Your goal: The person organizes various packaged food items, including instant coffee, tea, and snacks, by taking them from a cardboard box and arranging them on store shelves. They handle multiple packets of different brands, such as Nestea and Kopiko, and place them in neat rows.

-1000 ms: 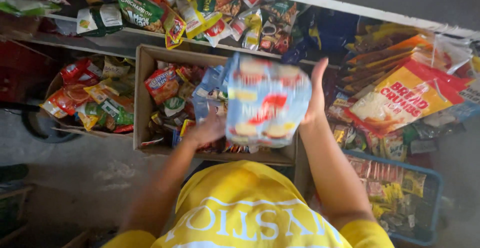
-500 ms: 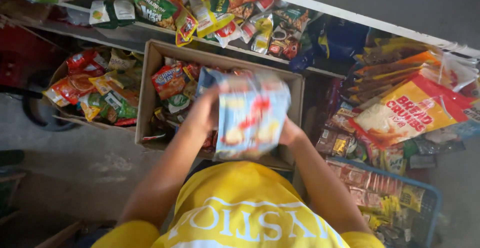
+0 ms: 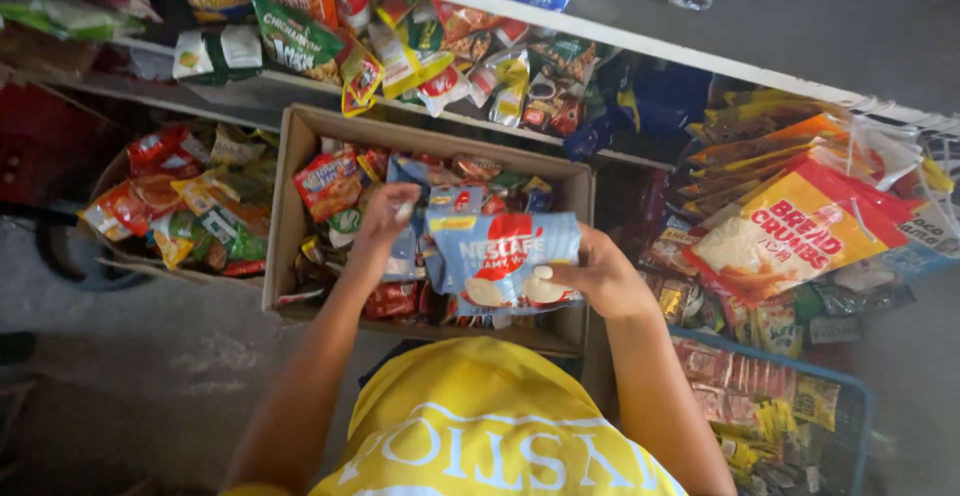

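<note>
- Blue packet (image 3: 503, 261): I see it held flat over the cardboard box (image 3: 283, 206), face up, likely so its front can be read.
- Right hand (image 3: 598, 278): clamped on the packet's right edge, thumb on top.
- Left hand (image 3: 385, 218): fingers pinched on the packet's upper left corner.
- Box: crammed with loose snack bags (image 3: 330, 184).
- Shelf (image 3: 640, 41) behind; blue crate (image 3: 850, 406) to the right.

Head view — steep downward, close over cardboard box (image 3: 290, 216), facing shelf (image 3: 640, 41)
</note>
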